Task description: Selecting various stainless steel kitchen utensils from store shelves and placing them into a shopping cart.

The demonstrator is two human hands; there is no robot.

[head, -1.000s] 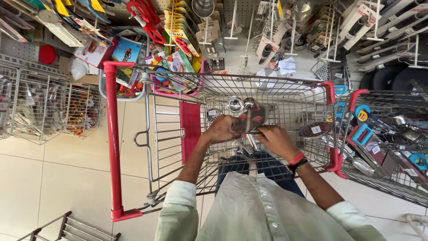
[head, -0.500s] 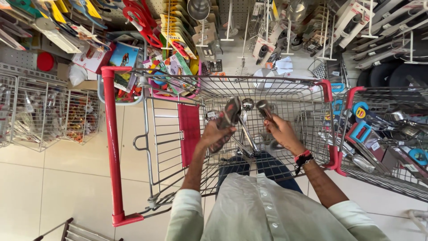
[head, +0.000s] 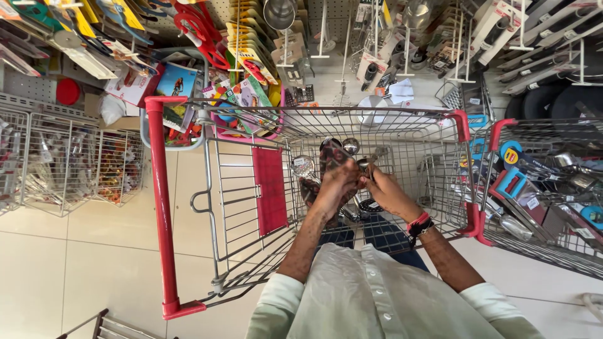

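Two hands meet over the wire shopping cart (head: 251,220), near its right rim: the left hand (head: 336,188) is closed around a bundle of metal ladles (head: 326,157), and the right hand (head: 386,191) pinches their handles. Wire baskets (head: 56,163) crowd the left side, a second cart (head: 546,188) the right.

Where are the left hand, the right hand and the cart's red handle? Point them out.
left hand (head: 336,188), head view, on its back.
right hand (head: 388,193), head view, on its back.
red cart handle (head: 162,201), head view, mid-bar.
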